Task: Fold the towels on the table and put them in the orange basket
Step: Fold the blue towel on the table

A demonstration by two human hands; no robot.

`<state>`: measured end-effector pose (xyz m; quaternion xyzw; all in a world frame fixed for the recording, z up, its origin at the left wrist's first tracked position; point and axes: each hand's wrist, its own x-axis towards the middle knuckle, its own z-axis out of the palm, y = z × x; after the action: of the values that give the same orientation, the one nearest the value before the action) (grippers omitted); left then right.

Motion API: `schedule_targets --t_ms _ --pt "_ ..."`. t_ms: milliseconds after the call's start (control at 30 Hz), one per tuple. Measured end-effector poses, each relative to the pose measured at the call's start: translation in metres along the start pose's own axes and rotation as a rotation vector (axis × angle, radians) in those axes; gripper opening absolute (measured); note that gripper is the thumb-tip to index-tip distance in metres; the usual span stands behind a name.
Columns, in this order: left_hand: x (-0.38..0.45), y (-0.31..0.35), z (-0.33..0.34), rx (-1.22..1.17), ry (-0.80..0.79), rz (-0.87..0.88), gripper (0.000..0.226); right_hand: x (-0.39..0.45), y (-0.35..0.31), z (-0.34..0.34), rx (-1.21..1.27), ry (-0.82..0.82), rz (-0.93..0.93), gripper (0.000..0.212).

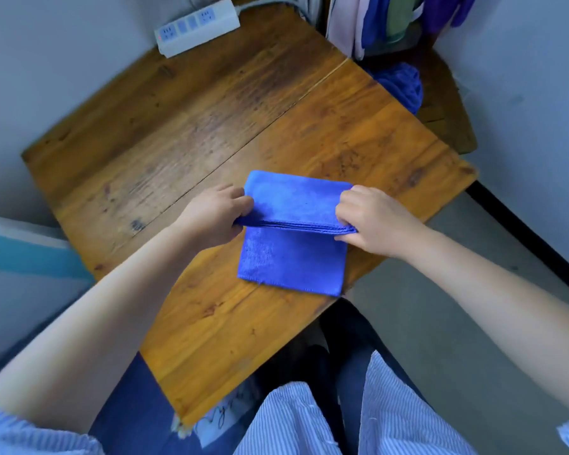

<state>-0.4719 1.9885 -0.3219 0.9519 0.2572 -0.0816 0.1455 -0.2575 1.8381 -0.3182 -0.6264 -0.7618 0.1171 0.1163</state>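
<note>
Head view: left hand (216,213) and right hand (372,218) each pinch an end of the blue towel's (293,257) folded edge, on the wooden table (178,133)

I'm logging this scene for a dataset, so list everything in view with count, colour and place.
towel: one, blue, part-folded, near right part of the table
table: one, brown wood, centre
power strip: one, white, far left corner of the table
blue cloth: one, bunched, beyond the table's far right edge
hanging fabrics: several, pink, blue, green, top right
left hand: fingers pinch the towel's left fold end
right hand: fingers pinch the right fold end
</note>
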Motion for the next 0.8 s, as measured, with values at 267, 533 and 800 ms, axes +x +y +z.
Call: schedule_targets --t_ms 267,533,800 --pt "-0.049 0.011 0.040 0.226 -0.047 0.209 0.037 -0.038 -0.035 0.057 -0.186 -0.070 -0.038 0.035" --pt "-0.066 -0.003 0.078 0.215 0.027 0.125 0.029 -0.048 -0.046 0.092 -0.184 0.093 -0.073 0.027" --pt "-0.080 -0.004 0.117 0.110 -0.070 -0.201 0.034 -0.065 -0.048 0.110 -0.260 -0.001 0.009 0.043"
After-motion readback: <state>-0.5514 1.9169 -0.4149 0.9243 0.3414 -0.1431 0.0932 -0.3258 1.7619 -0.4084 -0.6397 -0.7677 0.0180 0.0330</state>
